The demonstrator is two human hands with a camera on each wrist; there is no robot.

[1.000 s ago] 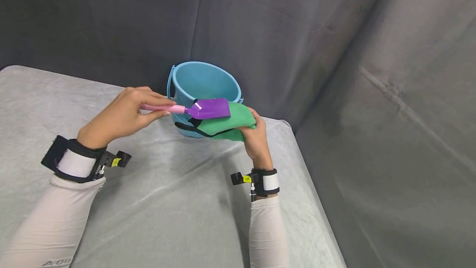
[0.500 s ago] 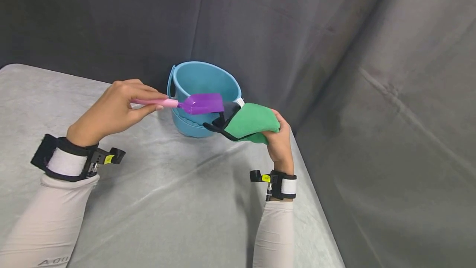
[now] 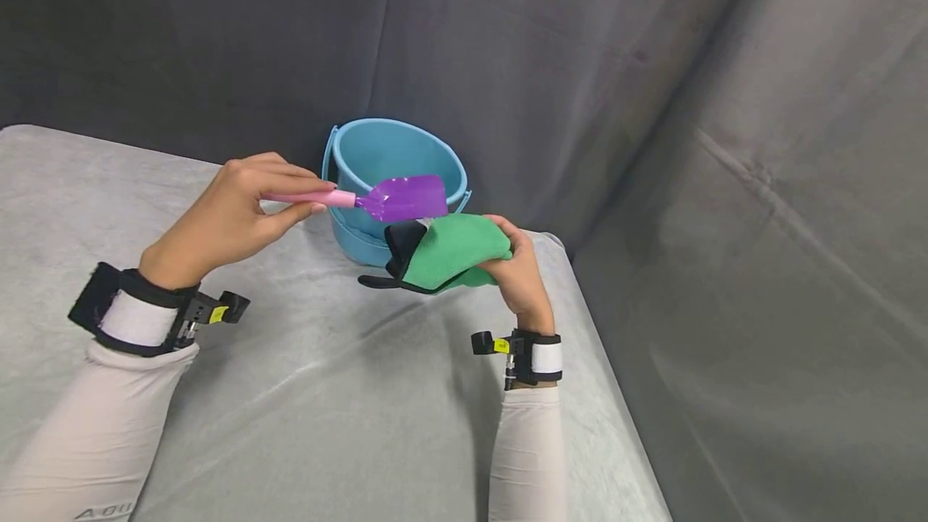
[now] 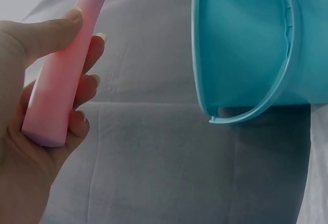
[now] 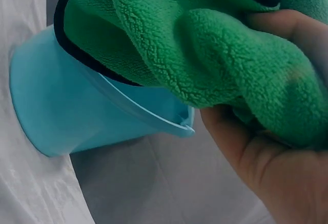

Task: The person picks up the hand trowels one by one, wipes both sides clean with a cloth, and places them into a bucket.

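Nearest are two white sleeves, each with a black-and-white wrist strap, over a table (image 3: 304,409) covered in grey cloth. The right hand (image 3: 516,276) has its fingers and thumb curled tight round a bunched green cloth (image 3: 449,256) with a black edge, holding it up above the table; a loose corner hangs down toward the tabletop. The left hand (image 3: 232,220) pinches the pink handle of a small shovel (image 3: 402,198) between thumb and fingertips, with the purple blade held level just above the cloth and close to it. Behind both stands a blue bucket (image 3: 395,155), upright on the table near its far edge, the blade reaching in front of its rim. A dark grey curtain (image 3: 580,63) hangs behind
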